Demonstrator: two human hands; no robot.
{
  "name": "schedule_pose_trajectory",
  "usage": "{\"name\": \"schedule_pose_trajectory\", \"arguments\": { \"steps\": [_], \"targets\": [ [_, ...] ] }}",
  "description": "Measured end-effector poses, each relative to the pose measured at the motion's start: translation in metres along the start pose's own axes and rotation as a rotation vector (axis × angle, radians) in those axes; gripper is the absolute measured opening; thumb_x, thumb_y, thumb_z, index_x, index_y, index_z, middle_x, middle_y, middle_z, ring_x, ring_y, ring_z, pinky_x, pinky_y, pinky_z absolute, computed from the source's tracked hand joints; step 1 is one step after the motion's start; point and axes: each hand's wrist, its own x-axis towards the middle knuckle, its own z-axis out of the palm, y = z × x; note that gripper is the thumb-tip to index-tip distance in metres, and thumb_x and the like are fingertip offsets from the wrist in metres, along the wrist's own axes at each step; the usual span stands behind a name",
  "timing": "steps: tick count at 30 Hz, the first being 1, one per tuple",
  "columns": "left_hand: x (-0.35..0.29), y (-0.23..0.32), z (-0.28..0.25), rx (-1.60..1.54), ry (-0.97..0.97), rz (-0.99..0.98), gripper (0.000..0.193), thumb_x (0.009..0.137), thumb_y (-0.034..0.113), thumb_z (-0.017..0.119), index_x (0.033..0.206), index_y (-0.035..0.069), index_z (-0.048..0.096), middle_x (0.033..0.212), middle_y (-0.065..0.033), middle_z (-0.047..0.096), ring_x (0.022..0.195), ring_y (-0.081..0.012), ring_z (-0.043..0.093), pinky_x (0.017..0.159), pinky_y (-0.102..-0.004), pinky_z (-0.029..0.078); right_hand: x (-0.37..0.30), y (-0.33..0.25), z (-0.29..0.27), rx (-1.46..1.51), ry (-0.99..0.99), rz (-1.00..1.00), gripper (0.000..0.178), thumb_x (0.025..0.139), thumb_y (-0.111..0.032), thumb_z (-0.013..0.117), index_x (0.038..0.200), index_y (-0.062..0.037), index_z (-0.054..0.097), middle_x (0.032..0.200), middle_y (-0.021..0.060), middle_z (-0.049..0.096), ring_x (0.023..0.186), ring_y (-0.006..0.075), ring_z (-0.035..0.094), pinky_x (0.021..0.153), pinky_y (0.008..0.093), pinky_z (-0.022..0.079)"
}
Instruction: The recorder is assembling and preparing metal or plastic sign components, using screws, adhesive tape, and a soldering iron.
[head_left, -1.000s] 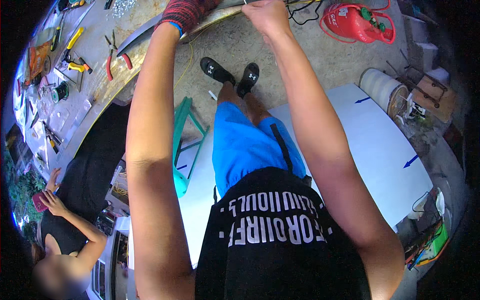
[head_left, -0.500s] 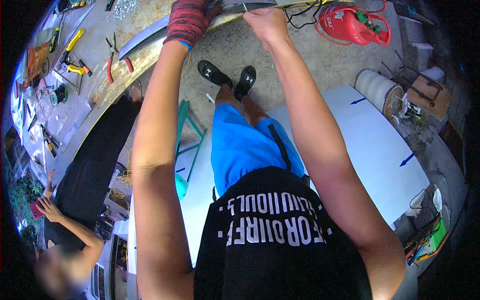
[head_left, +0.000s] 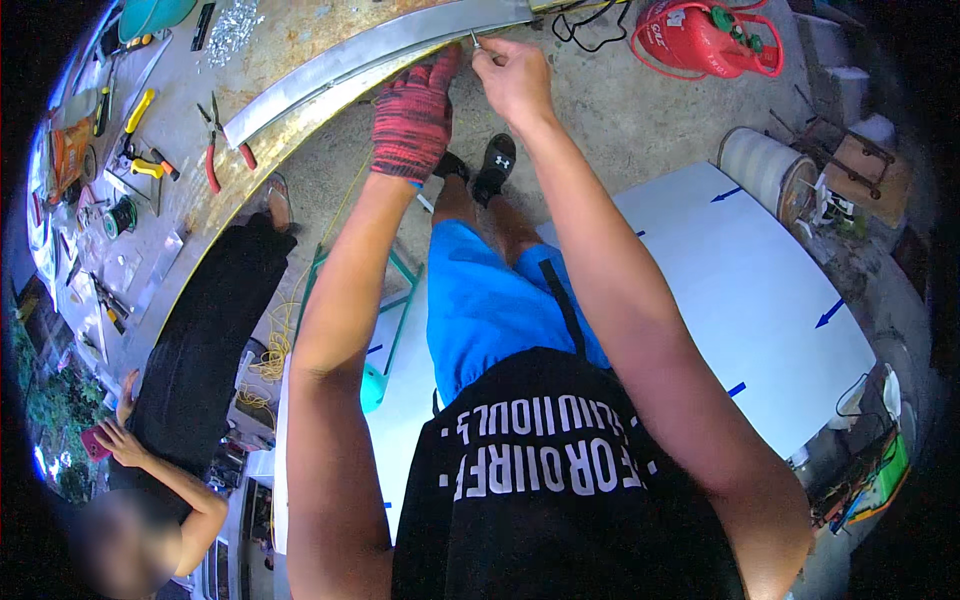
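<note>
Pinching a pin [head_left: 475,39], perhaps: right hand [head_left: 516,80]

Floor's grey concrete [head_left: 600,120], stained and rough. Long workbench [head_left: 290,60] sweeps across far left, rust-brown patches on top, lens bends its edge. Big white sheet [head_left: 740,300] with blue arrow marks covers floor on the right, more of it showing near left. Red gas cylinder [head_left: 690,42] far right; pale banded drum [head_left: 752,168] on right, brown board [head_left: 885,215] just beside it. Yellow cord [head_left: 270,362] heaped left. Green foliage [head_left: 60,400] at left edge, bluish bright light there, right edge dim
</note>
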Motion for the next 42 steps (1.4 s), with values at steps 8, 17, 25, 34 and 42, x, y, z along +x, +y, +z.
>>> {"name": "schedule_pose_trajectory", "arguments": {
  "steps": [8, 17, 25, 34, 42],
  "targets": [
    [0.032, 0.016, -0.011, -0.1, -0.42, -0.338, 0.06, 0.091, 0.016, 0.055, 0.148, 0.03, 0.042, 0.112, -0.0207, 0.068, 0.1, -0.0382, 0.067, 0.081, -0.0514, 0.054, -0.005, 0.0, -0.004, -0.021, -0.017, -0.057, 0.031, 0.082, -0.024, 0.069, 0.107, -0.0073, 0.076, 0.086, 0.0198, 0.073, 0.079, 0.0342, 0.072, 0.076, 0.0413, 0.056],
    [0.025, -0.013, 0.021, 0.016, 0.064, -0.054, 0.049, 0.092, 0.019, 0.054, 0.14, 0.028, 0.052, 0.117, -0.0205, 0.067, 0.102, -0.0381, 0.067, 0.087, -0.0504, 0.054, -0.009, -0.008, -0.005, -0.035, -0.027, -0.033, 0.029, 0.082, -0.021, 0.07, 0.107, -0.0067, 0.076, 0.087, 0.0202, 0.073, 0.079, 0.0345, 0.072, 0.075, 0.0407, 0.056],
    [0.025, -0.016, 0.02, 0.048, -0.183, -0.21, 0.046, 0.095, 0.024, 0.052, 0.141, 0.029, 0.051, 0.111, -0.0209, 0.069, 0.094, -0.0388, 0.069, 0.081, -0.052, 0.056, -0.007, -0.003, -0.003, -0.009, -0.031, -0.082, 0.028, 0.084, -0.021, 0.069, 0.106, -0.0056, 0.075, 0.085, 0.0201, 0.072, 0.076, 0.0353, 0.071, 0.073, 0.0411, 0.056],
    [0.023, -0.018, 0.02, 0.023, -0.114, -0.138, 0.046, 0.093, 0.025, 0.056, 0.139, 0.03, 0.052, 0.115, -0.0192, 0.068, 0.099, -0.0395, 0.067, 0.084, -0.0523, 0.055, -0.005, 0.003, 0.001, 0.033, -0.053, -0.078, 0.029, 0.086, -0.022, 0.068, 0.108, -0.0034, 0.074, 0.081, 0.0173, 0.073, 0.072, 0.0243, 0.069, 0.069, 0.0365, 0.054],
    [0.024, -0.019, 0.019, 0.064, -0.14, -0.147, 0.049, 0.094, 0.025, 0.055, 0.142, 0.032, 0.049, 0.106, -0.0196, 0.07, 0.09, -0.0386, 0.07, 0.078, -0.052, 0.056, -0.007, 0.004, -0.003, 0.021, -0.061, -0.131, 0.031, 0.087, -0.023, 0.069, 0.109, -0.0022, 0.074, 0.078, 0.0138, 0.072, 0.067, 0.0205, 0.068, 0.068, 0.0351, 0.053]
  ]
}}
